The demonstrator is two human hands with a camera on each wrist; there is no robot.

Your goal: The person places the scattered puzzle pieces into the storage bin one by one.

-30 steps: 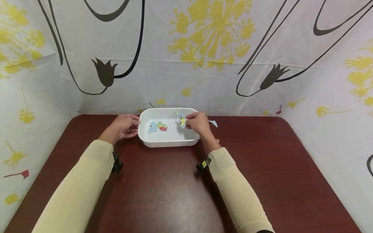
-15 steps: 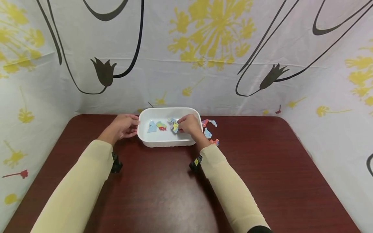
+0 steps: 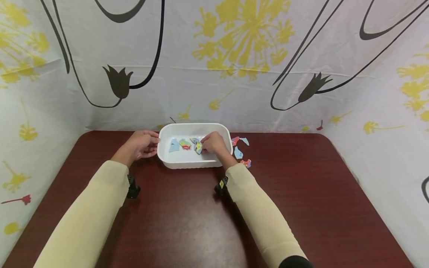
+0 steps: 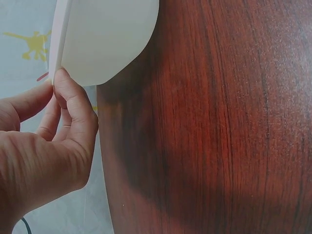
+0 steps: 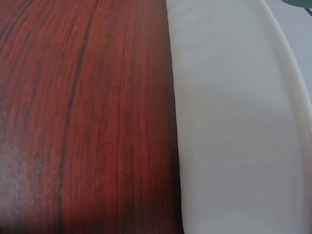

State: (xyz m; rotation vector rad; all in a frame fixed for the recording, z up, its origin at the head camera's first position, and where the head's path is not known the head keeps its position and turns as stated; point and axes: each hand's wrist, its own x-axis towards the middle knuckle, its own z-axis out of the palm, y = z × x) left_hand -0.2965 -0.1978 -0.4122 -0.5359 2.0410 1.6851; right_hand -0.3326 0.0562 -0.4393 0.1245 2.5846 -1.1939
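A white plastic tub (image 3: pixel 187 165) stands at the far side of the table. My left hand (image 3: pixel 140 144) pinches its left rim between thumb and fingers, as the left wrist view also shows. Inside the tub, my right hand (image 3: pixel 214 143) has its curled fingertips on the right edge of an irregular blue-and-yellow cut-out piece (image 3: pixel 197 146). Left of that lie a green, yellow and red piece (image 3: pixel 185 144) and a light blue piece (image 3: pixel 174 145). In the right wrist view only the tub's outer wall (image 5: pixel 234 122) shows clearly; the fingers are hidden there.
Several more cut-out pieces lie right of the tub, among them a light blue one (image 3: pixel 238 153) and a red one (image 3: pixel 247 163). The dark red wooden table (image 3: pixel 187 223) meets a flower-printed cloth (image 3: pixel 248 108) behind the tub.
My right hand has moved left and down into the tub, bringing the blue-and-yellow piece beside the other two. Pieces right of the tub have come into view. The left hand stays put.
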